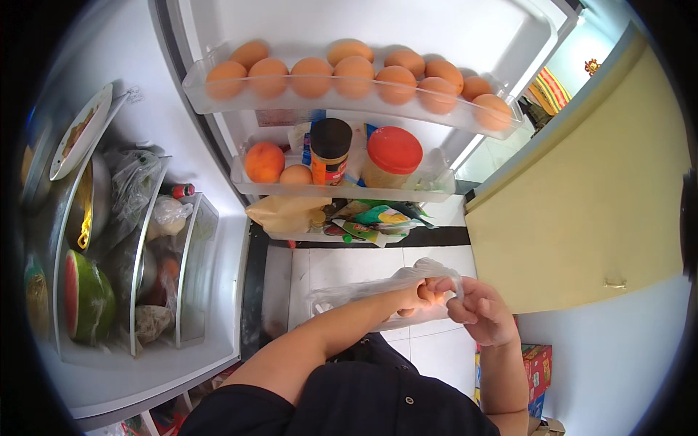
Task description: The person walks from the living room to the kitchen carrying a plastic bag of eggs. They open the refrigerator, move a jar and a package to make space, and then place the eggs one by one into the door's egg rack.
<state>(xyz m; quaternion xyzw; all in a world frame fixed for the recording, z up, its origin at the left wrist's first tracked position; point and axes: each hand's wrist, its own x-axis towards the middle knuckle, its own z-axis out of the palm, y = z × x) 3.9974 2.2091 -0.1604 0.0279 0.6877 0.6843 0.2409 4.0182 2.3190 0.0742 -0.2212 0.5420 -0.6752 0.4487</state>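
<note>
A clear plastic bag (349,294) hangs in front of me over the tiled floor, below the open fridge door. My left hand (425,294) reaches to the bag's mouth, its fingers partly hidden by the film and by each other. Rounded orange-brown shapes show by these fingers, too unclear to name for certain. With curled fingers, my right hand (481,311) pinches the bag's edge from the right side. Above, brown eggs (354,78) stand in two rows along the top door shelf (291,102).
The middle door shelf (276,187) holds a peach (265,161), an egg (297,175), a black-lidded jar (331,150) and a red-lidded jar (392,156). Packets (382,216) lie below. Inside the fridge at left sits cut watermelon (89,298). A yellow cabinet door (589,196) stands right.
</note>
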